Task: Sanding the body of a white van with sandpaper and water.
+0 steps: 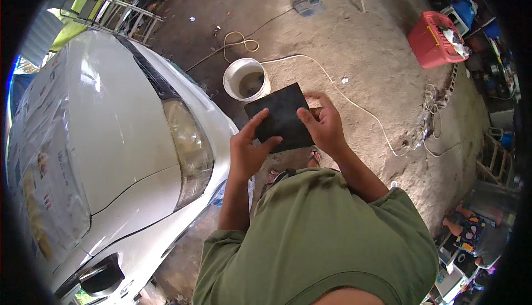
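Between my hands, in front of my chest, is a flat, square black sheet (281, 123) that looks like sandpaper. My left hand (247, 147) grips its left side, with thumb and index finger apart on the upper face. At the right edge, my right hand (326, 126) has its thumb pressed on the sheet and its other fingers curled at the edge, partly hidden. Just beyond the sheet, a white bucket (234, 90) with murky liquid stands on the floor. The white car (105, 133) is at my left, its cloudy headlight (188, 152) closest to my left forearm.
Plastic and paper sheeting (47, 177) covers part of the car. A pale hose or cable (332, 80) runs across the dirt floor (366, 44). A red bin (431, 41) stands far right, a fan base (307, 8) at the back. Clutter lines the right side.
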A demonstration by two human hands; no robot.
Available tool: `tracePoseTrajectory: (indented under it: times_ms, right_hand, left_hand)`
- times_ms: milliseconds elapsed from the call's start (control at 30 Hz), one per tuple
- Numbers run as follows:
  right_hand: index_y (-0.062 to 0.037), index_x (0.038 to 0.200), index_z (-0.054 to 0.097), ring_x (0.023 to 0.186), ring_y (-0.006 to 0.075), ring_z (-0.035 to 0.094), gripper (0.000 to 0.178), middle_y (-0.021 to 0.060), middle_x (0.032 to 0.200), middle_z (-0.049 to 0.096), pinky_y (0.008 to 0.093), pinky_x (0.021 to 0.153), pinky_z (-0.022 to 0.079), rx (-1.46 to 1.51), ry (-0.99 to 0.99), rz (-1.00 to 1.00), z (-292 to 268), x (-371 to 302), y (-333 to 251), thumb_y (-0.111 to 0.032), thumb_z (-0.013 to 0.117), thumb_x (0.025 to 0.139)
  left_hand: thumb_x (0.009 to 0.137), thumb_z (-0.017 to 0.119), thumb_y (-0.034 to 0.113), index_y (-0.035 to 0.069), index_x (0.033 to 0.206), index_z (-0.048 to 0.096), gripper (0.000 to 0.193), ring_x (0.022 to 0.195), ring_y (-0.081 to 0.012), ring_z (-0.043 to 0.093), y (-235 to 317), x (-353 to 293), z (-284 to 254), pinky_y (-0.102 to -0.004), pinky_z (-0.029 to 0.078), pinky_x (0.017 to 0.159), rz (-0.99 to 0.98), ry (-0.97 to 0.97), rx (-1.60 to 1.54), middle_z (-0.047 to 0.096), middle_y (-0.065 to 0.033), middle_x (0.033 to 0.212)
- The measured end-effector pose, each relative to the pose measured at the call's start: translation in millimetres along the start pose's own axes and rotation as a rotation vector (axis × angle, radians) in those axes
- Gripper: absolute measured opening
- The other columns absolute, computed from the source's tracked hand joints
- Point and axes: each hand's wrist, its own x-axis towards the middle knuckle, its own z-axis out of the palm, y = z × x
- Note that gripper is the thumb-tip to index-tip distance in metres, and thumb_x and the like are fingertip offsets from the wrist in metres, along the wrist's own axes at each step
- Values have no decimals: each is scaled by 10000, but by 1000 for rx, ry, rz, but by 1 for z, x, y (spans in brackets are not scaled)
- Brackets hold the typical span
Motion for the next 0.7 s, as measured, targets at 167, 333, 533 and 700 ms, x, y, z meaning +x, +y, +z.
tracePoseTrajectory:
  times_ms: [167,333,533,700]
  right_hand:
    - [-40,1147,620,808,157,651,390,92,853,682,282,718,527,33,-204,-192,-8,0,-14,-29,733,774]
    - [-46,1094,656,869,200,672,398,147,962,683,311,754,539,-475,-282,-360,-18,5,-13,-27,767,712]
    - [-49,949,689,726,200,624,284,104,860,656,275,675,498,-642,-210,-450,-22,18,-5,-20,784,682]
    - [10,993,562,614,159,599,181,70,751,592,278,562,487,-237,-327,52,-26,31,10,-150,595,915]
  left_hand:
    - [689,728,-135,-19,1298,509,658,1060,-203,592,13,6,-13,-321,484,935,-77,-19,-168,583,-136,1220]
    - [726,722,-87,3,1247,565,551,1101,-197,570,9,12,-21,-320,481,925,-141,-63,-13,565,-129,1260]
    - [794,706,29,-21,1059,632,280,959,-161,595,-11,21,-12,-310,487,821,-95,-101,518,624,-108,1083]
    - [899,626,132,47,1121,582,242,811,-114,522,-25,29,2,-249,433,722,-285,-101,-228,560,-23,950]
